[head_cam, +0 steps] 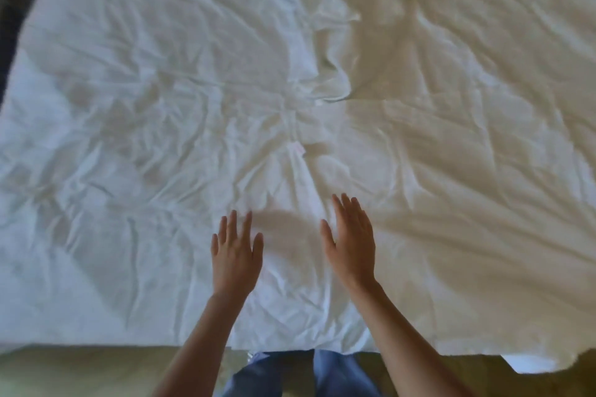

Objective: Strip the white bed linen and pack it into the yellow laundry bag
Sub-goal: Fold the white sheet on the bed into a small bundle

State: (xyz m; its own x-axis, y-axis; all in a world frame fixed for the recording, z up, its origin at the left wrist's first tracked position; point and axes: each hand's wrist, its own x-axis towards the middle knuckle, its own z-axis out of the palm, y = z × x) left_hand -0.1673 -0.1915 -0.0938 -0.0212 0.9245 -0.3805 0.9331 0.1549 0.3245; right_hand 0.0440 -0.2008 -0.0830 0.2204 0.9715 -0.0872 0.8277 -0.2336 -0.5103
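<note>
Beyond the fingertips, crumpled white bed linen (290, 100) spreads across the bed; a bunched ridge runs away from them. Left hand (234, 255) and right hand (351, 245) hover side by side, fingers straight, holding nothing.

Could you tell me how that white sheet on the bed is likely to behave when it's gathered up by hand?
The white sheet is creased all over and bunched into a ridge, so it is probably floppy and will drape rather than hold shape. It looks thin, likely light. Both open hands, left hand and right hand, may need several grabs.
</note>
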